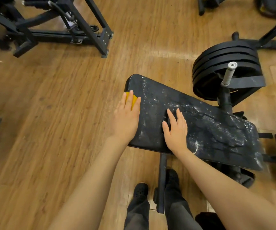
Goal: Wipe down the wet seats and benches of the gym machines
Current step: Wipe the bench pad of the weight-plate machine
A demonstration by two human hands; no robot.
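Observation:
A black padded bench (205,128) slants from upper left to lower right, its cracked surface flecked with white wet patches. My left hand (125,117) lies flat with straight fingers on a yellow cloth (134,99) at the bench's left edge; only a small part of the cloth shows between the fingers. My right hand (175,128) rests flat on the middle of the pad, fingers straight and holding nothing.
A stack of black weight plates (220,63) on a bar with a grey sleeve (228,73) stands just beyond the bench. A black machine frame (51,29) is at the upper left. My feet (140,190) straddle the bench's floor bar (161,183). The floor is wood.

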